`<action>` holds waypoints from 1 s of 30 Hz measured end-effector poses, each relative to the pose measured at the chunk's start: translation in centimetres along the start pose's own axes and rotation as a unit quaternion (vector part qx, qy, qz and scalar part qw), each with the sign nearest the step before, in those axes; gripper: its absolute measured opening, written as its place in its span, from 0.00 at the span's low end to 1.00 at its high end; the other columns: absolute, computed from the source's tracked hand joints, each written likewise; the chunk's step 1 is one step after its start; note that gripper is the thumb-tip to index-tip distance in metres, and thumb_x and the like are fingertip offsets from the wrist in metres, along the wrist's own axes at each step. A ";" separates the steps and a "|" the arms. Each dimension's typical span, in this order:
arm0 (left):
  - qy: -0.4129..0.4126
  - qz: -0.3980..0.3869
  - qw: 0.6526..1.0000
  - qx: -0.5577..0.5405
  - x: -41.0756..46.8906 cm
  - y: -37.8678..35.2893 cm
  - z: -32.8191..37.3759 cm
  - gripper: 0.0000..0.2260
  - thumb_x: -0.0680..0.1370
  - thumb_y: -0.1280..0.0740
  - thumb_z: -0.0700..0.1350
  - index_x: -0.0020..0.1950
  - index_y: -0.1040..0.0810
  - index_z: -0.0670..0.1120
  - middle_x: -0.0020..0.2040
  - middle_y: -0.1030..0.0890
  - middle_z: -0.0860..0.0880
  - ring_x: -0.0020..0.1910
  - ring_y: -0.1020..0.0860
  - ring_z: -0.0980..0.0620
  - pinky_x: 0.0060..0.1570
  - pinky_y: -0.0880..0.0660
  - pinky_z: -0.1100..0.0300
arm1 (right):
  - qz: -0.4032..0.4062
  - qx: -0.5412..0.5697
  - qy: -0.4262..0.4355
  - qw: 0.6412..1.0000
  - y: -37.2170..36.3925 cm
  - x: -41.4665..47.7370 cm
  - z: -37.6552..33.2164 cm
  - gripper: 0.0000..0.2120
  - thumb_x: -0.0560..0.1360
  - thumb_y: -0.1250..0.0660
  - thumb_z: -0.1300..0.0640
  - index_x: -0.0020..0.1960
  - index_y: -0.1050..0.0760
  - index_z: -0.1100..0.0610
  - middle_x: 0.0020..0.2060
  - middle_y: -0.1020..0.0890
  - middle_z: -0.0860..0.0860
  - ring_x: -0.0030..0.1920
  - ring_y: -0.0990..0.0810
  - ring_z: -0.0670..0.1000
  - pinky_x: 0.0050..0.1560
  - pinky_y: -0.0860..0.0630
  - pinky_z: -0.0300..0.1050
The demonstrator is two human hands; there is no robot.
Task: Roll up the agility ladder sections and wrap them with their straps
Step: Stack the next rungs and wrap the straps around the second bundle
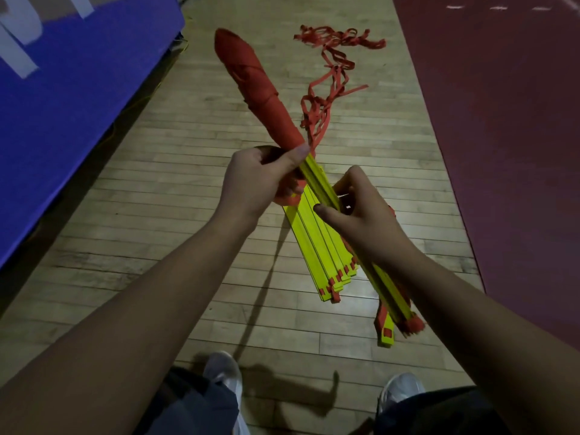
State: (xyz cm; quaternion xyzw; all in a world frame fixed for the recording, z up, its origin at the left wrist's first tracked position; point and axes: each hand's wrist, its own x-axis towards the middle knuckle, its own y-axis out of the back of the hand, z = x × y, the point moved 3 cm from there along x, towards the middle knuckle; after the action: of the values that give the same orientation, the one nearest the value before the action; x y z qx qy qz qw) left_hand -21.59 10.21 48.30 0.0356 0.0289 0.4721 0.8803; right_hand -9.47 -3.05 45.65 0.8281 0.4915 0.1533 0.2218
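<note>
- position: the bundle of flat yellow plastic ladder rungs [317,246] is held in the air in front of me, slanting away and to the left above the wooden plank floor [157,215].
- wrapped portion: the far half is covered by the red woven strap wrap [251,76]. the near half is bare, and its rung ends fan apart under my right forearm.
- unwrapped strap: the loose red strap tail [329,89] leaves the bundle at the wrap edge and lies tangled on the floor beyond it.
- left hand [251,180]: closed round the bundle where the wrap ends, with the thumb laid along the last turn.
- right hand [361,208]: closed on the bare rungs just below the left hand. the thumb presses the flat yellow faces and the fingers curl over the far edge.
- handling, rungs: judged stiff, light and smooth. stacked flat faces are likely to slide on one another and splay, so grip across the whole stack rather than one rung.
- handling, strap: judged soft and limp. it will probably loosen unless tension is kept on each turn, and the tangle may snag.
- hold points: pin the last turn with the left thumb and take the tail close to the bundle.
- surroundings: blue padded mat [78,89] to the left, dark red floor surface [502,120] to the right, white shoes [224,372] below.
</note>
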 end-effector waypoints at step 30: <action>-0.004 -0.003 0.995 0.096 -1.4 -1.1 -0.3 0.14 0.76 0.25 0.55 0.49 0.16 0.43 0.39 0.13 0.49 0.35 0.14 0.49 0.37 0.18 0.54 | 0.000 -0.042 0.003 0.999 -0.6 -0.1 -0.2 0.21 0.79 0.31 0.60 0.43 0.42 0.43 0.35 0.28 0.47 0.30 0.27 0.36 0.28 0.33 0.31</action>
State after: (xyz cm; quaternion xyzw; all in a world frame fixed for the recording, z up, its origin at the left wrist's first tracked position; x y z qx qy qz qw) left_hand -21.47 8.44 47.96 0.1217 0.0711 0.4648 0.8741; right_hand -10.02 -2.87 45.50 0.8174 0.4856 0.1763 0.2549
